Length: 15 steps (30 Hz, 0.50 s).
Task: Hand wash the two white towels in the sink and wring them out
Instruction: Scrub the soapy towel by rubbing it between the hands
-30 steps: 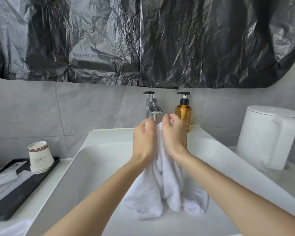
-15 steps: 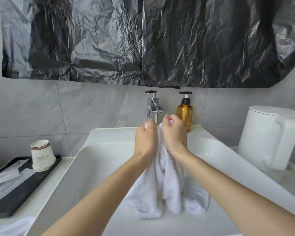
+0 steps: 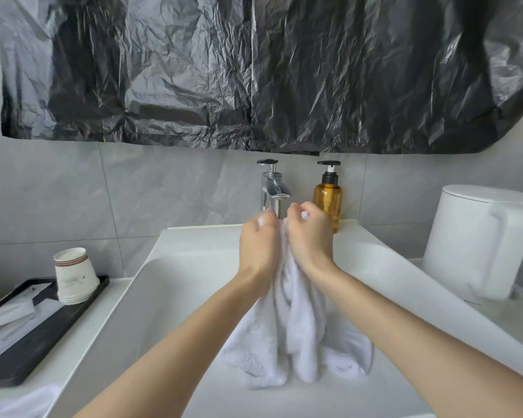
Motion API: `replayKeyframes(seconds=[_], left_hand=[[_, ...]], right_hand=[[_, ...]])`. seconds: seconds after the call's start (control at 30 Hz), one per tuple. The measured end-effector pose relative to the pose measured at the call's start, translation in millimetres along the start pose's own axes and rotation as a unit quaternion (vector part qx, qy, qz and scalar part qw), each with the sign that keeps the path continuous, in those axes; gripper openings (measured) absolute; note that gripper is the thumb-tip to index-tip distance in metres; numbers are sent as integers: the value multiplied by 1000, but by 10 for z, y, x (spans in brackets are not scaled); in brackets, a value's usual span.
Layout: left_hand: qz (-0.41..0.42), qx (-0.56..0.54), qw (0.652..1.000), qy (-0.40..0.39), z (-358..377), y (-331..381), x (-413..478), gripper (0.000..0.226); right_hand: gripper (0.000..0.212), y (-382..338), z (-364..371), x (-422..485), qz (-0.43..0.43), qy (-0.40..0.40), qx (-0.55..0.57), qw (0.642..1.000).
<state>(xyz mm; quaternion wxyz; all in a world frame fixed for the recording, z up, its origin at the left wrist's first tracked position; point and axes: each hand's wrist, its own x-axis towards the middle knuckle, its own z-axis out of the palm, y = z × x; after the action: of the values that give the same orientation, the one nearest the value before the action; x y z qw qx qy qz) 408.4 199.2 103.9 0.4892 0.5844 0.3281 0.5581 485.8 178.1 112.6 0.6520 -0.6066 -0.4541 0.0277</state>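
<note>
Head view: both hands are closed around the bunched top of a white towel [image 3: 299, 336], held up just in front of the chrome tap [image 3: 273, 188]. The left hand [image 3: 258, 245] and right hand [image 3: 310, 236] grip it side by side, knuckles nearly touching. The towel's lower folds hang down and rest on the floor of the white sink [image 3: 169, 297]. A second white cloth [image 3: 21, 402] lies on the worktop [image 3: 76, 342] at the near left. An amber pump bottle [image 3: 328, 197] stands right of the tap, and a white kettle [image 3: 477, 239] stands at the far right. Stacked paper cups [image 3: 74, 276] sit on a black tray [image 3: 27, 342] at left.
</note>
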Motion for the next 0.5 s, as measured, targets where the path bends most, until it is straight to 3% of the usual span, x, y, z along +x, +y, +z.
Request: replayKeyframes(seconds=[0.1,0.23,0.37,0.5], left_hand=[[-5,3,1000,0,-22,4,27,27],[19,19,999,-20,21,2,-31,25],[11,23,1000,-13,-34,-21,35,28],[-8,12,1000,-8,-7,-41,39,27]], right_hand=[[42,17,-5,-96,-60,-15,5,998],[39,29,-38,18,2,3,9,1000],[42,1,-63,-143,-68,-20,23,997],[40,-10,-21,-19,11,10,24,1000]])
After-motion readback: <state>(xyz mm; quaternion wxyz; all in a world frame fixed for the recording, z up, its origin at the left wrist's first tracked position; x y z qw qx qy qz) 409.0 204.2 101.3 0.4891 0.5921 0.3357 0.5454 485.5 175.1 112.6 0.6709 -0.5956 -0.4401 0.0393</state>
